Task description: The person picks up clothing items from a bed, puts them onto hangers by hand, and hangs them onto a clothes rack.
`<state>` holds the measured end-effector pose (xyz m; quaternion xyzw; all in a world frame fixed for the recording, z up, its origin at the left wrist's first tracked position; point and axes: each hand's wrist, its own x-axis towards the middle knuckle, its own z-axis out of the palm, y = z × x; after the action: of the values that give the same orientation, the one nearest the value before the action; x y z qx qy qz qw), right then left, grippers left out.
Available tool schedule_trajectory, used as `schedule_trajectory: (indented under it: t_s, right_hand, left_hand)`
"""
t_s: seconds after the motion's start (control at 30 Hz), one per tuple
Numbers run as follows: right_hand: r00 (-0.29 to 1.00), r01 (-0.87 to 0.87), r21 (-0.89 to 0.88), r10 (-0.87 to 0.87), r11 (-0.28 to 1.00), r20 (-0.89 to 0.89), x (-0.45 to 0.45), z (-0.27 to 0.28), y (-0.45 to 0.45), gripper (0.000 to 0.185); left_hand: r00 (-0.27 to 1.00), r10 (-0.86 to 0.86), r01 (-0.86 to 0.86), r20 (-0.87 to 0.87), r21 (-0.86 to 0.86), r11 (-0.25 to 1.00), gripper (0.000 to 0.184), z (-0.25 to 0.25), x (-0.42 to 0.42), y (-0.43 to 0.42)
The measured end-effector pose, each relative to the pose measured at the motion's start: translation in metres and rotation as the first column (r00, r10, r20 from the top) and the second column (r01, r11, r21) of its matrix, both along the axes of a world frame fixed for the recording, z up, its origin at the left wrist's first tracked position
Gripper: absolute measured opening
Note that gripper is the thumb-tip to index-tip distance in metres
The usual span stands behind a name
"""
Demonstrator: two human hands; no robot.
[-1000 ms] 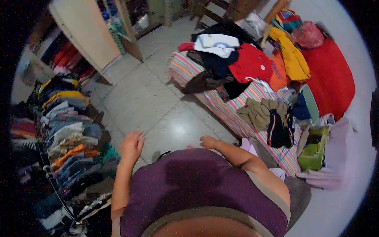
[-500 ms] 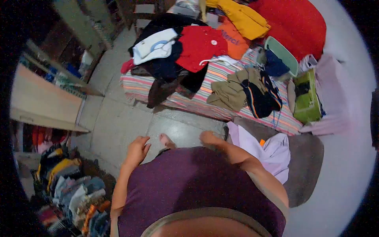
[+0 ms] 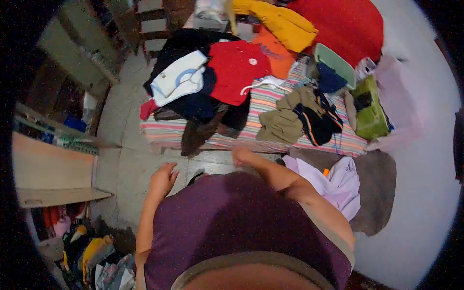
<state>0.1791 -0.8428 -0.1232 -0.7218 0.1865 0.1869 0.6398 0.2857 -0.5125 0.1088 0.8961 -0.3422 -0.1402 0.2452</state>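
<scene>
My left hand point(image 3: 164, 178) hangs in the air over the floor, thumb apart from the loosely bent fingers, holding nothing. My right hand point(image 3: 241, 157) is by the near edge of the bed point(image 3: 193, 144), close to dark brown cloth point(image 3: 197, 133) that hangs over it; its fingers are smeared and hard to read. On the striped bed cover lie a red shirt point(image 3: 234, 67) with a white hanger point(image 3: 258, 86), a folded white and blue cloth point(image 3: 181, 79) on dark clothes, khaki shorts point(image 3: 280, 121) and a black garment point(image 3: 319, 125) with coloured trim.
An orange shirt point(image 3: 275, 53), a yellow garment point(image 3: 280, 24) and a pale green tub point(image 3: 336, 65) are farther back. A green box point(image 3: 372, 113) stands right. Lilac cloth point(image 3: 345, 181) lies on a dark cushion point(image 3: 379, 193). At left are an open cabinet door point(image 3: 53, 166) and piled clothes point(image 3: 96, 256).
The view has shifted as I moved nearer the bed. My right hand has come forward and left to the bed's edge; my left hand stays low and holds nothing.
</scene>
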Motion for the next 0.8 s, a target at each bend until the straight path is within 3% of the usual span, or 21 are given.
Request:
schedule_trajectory:
  t_s: [0.03, 0.1, 0.2, 0.27, 0.33, 0.37, 0.4, 0.43, 0.47, 0.5, 0.53, 0.57, 0.67, 0.8]
  right_hand:
    - [0.985, 0.124, -0.059, -0.130, 0.991, -0.111, 0.015, 0.020, 0.014, 0.024]
    - [0.962, -0.161, -0.228, 0.204, 0.960, 0.179, 0.036, -0.005, 0.014, 0.026]
    - [0.790, -0.383, -0.352, 0.500, 0.854, 0.354, 0.069, -0.016, 0.017, 0.026]
    - [0.896, -0.368, -0.147, 0.393, 0.918, 0.209, 0.078, -0.016, 0.006, 0.026]
    - [0.971, -0.051, 0.270, 0.111, 0.962, -0.213, 0.090, -0.015, 0.006, 0.025]
    - [0.949, -0.315, -0.101, 0.315, 0.944, -0.018, 0.100, -0.015, -0.002, 0.024]
    - [0.824, -0.463, -0.488, 0.563, 0.740, 0.072, 0.116, -0.027, -0.009, 0.024]
    - [0.623, -0.447, -0.802, 0.781, 0.395, 0.038, 0.134, -0.043, -0.014, 0.024]
    - [0.741, -0.389, -0.596, 0.623, 0.703, 0.251, 0.153, -0.074, -0.021, 0.023]
    - [0.836, -0.281, -0.304, 0.388, 0.910, 0.389, 0.170, -0.070, -0.021, 0.023]
    - [0.997, -0.066, 0.040, 0.067, 0.997, -0.024, 0.184, -0.067, -0.021, 0.021]
    - [0.824, 0.459, 0.169, -0.347, 0.872, -0.448, 0.199, -0.024, -0.014, 0.021]
    - [0.913, 0.305, 0.327, -0.178, 0.894, -0.366, 0.239, -0.012, -0.033, 0.024]
    - [0.973, 0.146, 0.191, -0.105, 0.971, -0.207, 0.271, 0.015, -0.053, 0.039]
  left_hand:
    - [1.000, 0.001, -0.001, 0.015, 0.002, 1.000, 0.027, -0.010, 0.010, 0.004]
    - [0.999, 0.033, -0.033, -0.006, -0.008, 0.999, 0.027, -0.020, 0.016, 0.017]
    - [0.996, 0.063, -0.065, -0.062, -0.031, 0.997, 0.028, -0.022, 0.031, 0.021]
    - [0.997, 0.052, -0.053, -0.053, -0.011, 0.999, 0.029, -0.030, 0.033, 0.023]
    - [0.983, 0.111, -0.111, -0.145, 0.010, 0.994, 0.029, -0.049, 0.039, 0.034]
    - [0.973, 0.158, -0.158, -0.167, 0.014, 0.987, 0.029, -0.043, 0.038, 0.032]
    - [0.956, 0.225, -0.223, -0.190, 0.028, 0.974, 0.029, -0.036, 0.037, 0.035]
    - [0.956, 0.232, -0.227, -0.178, 0.051, 0.973, 0.029, -0.035, 0.039, 0.037]
    - [0.955, 0.242, -0.233, -0.169, 0.074, 0.970, 0.029, -0.035, 0.044, 0.036]
    - [0.954, 0.252, -0.238, -0.162, 0.098, 0.966, 0.029, -0.035, 0.049, 0.036]
    - [0.945, 0.275, -0.260, -0.177, 0.101, 0.960, 0.029, -0.040, 0.056, 0.035]
    - [0.935, 0.297, -0.281, -0.194, 0.104, 0.954, 0.029, -0.047, 0.063, 0.032]
    - [0.934, 0.298, -0.291, -0.199, 0.063, 0.955, 0.029, -0.039, 0.076, 0.006]
    - [0.978, 0.173, -0.163, -0.114, 0.094, 0.982, 0.028, -0.012, 0.109, -0.047]
